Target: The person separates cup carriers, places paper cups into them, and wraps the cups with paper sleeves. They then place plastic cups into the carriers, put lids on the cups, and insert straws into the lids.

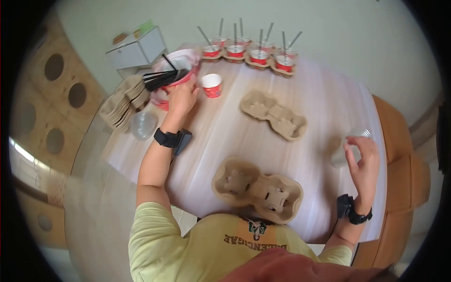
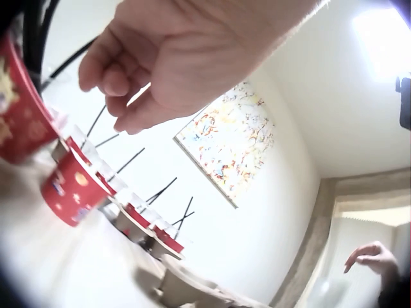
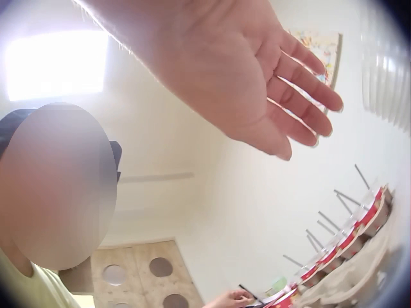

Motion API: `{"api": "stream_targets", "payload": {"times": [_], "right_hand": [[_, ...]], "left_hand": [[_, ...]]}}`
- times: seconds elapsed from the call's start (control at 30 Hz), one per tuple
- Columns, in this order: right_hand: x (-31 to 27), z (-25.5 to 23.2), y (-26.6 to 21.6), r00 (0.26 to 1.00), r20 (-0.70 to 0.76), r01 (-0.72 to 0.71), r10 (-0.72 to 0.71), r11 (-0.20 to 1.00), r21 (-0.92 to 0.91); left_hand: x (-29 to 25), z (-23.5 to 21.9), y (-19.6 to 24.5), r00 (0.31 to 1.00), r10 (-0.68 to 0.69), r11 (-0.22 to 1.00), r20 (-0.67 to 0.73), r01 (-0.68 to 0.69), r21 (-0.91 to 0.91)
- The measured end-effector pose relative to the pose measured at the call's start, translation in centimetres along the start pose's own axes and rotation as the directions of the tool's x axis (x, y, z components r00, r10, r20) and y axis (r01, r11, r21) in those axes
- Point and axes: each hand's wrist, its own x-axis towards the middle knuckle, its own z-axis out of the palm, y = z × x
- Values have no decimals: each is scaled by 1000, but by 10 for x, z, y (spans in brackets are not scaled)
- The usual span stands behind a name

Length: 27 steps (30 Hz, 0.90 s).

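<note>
My left hand reaches into a bundle of black straws that stands in a red-rimmed tub at the table's far left. Its thumb and forefinger are curled together at the straw ends, seemingly pinching one straw. A single red paper cup stands just right of that hand. My right hand hovers at the table's right edge beside a stack of clear plastic lids. In the right wrist view its palm is bare and its fingers are straight.
Two empty cardboard cup carriers lie on the table, one mid-table and one near me. Several red cups with straws stand in carriers along the far edge. A stack of carriers, a clear lid and a white box sit left.
</note>
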Motion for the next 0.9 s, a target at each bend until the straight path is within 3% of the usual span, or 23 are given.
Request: {"api": "stream_targets", "payload": {"times": [0.03, 0.1, 0.13, 0.2, 0.37, 0.5, 0.6, 0.7, 0.9], "right_hand": [[3, 2, -5, 1000, 1, 17, -17, 1000, 20], [6, 5, -17, 960, 277, -54, -43, 942, 332], [8, 9, -21, 960, 274, -47, -51, 940, 339], [14, 19, -29, 928, 346, -29, -140, 898, 439], [30, 33, -48, 869, 414, 9, -270, 847, 531], [37, 40, -54, 849, 421, 12, -320, 807, 590], [40, 43, -55, 826, 451, -2, -338, 798, 603], [39, 49, -52, 818, 449, -2, -360, 778, 628], [40, 53, -49, 810, 479, -44, -338, 780, 624]], "left_hand": [[-6, -6, -10, 997, 6, 998, -83, -1, 65], [-17, -14, -34, 983, 46, 984, -178, -15, 176], [-22, -15, -43, 982, 42, 983, -184, -8, 181], [-34, -16, -56, 994, -94, 960, -63, 107, 260], [-51, -3, -66, 994, 23, 966, -108, 6, 259], [-51, -5, -61, 989, -1, 969, -150, 38, 243], [-52, 0, -56, 997, -11, 959, -81, 34, 282], [-65, -3, -38, 965, -219, 890, 145, 137, 435], [-75, -8, -36, 956, -194, 920, 222, 99, 378]]}}
